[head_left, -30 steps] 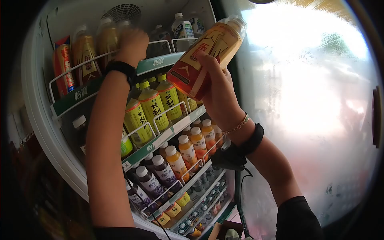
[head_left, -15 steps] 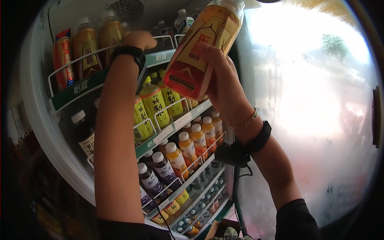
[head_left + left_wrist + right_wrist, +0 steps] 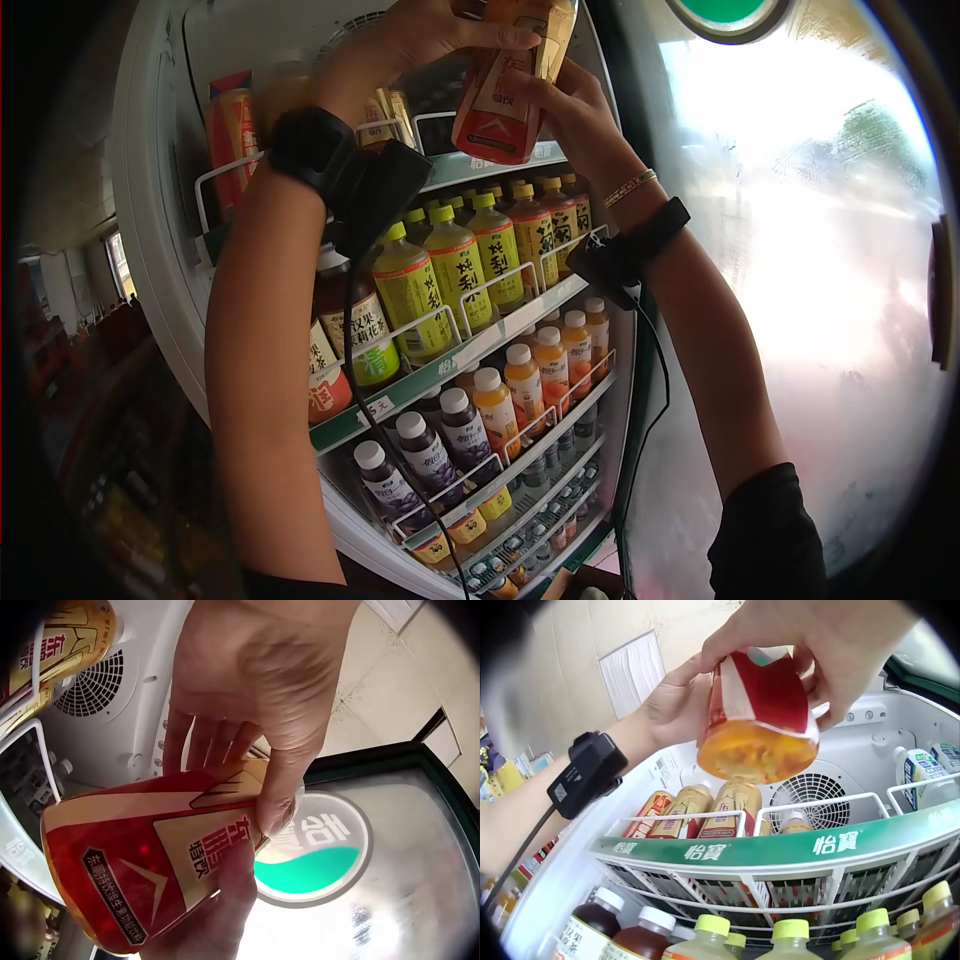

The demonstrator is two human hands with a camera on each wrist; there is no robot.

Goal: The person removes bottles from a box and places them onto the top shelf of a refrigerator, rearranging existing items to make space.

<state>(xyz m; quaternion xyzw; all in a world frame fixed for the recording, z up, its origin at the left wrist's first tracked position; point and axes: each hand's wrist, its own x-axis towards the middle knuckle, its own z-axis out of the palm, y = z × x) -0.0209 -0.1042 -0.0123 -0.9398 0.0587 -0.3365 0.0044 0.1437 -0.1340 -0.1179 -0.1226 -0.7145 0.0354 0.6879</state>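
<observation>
A plastic drink bottle [image 3: 492,125] with a red and gold label is held up at the top shelf, its lower end toward me. My right hand [image 3: 582,112] grips it low, thumb across the label. Around its upper part my left hand [image 3: 405,45] curls, with the thumb on the label and the fingers behind, as the left wrist view shows on the bottle [image 3: 127,870]. Amber liquid shows through the base in the right wrist view. The bottle's cap is hidden.
Matching gold bottles [image 3: 731,806] stand on the top shelf behind a white wire rail [image 3: 817,802]. Lower shelves hold yellow-capped bottles [image 3: 455,262], dark purple juices [image 3: 428,455] and orange juices [image 3: 550,360]. The frosted fridge door [image 3: 780,300] stands open on the right. Cables hang from both wrists.
My left hand has come from the top shelf to the bottle and now grips it with the right hand. The bottle has moved up in view, and the camera view has shifted left.
</observation>
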